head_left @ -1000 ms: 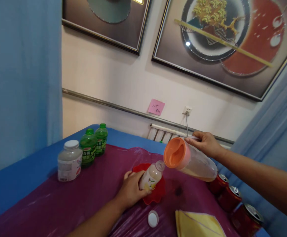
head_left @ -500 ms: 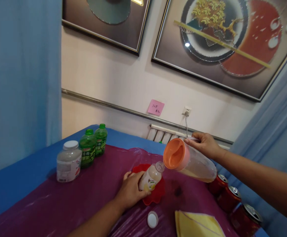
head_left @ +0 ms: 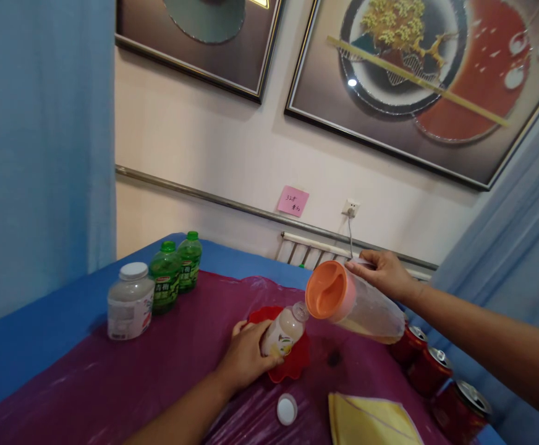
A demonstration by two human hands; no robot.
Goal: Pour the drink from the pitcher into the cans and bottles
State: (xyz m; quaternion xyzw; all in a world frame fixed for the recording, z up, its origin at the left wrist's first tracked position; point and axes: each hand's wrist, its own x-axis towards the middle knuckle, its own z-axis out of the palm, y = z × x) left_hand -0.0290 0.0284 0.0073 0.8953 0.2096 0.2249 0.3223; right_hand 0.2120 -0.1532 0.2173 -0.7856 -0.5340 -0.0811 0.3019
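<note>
Across the blue table (head_left: 56, 337), a wrinkled, glossy purple plastic sheet (head_left: 172, 364) spreads below a pale wall (head_left: 190, 136) hung with dark-framed pictures (head_left: 316, 86), with soft blue curtains (head_left: 42, 136) to either side. At the clock's centre, a small labelled bottle (head_left: 281, 337) leans uncapped above a scalloped red dish (head_left: 297, 361), the left hand's (head_left: 248, 355) fingers wrapped firmly around its body. Toward two o'clock, the right hand (head_left: 387, 272) has its fingers clamped on the handle of a translucent jug (head_left: 378, 309), tilted so its round orange lid (head_left: 327, 290) meets or nearly meets the bottle's mouth; contact cannot be told. Pale liquid lies along the jug's lower side. At six sits a round white cap (head_left: 287, 410); at four, a folded yellow cloth (head_left: 371, 420); past three, red metal cans (head_left: 427, 371). At nine stands a squat, white-lidded clear jar (head_left: 130, 303); at ten, two green bottles (head_left: 165, 281).
</note>
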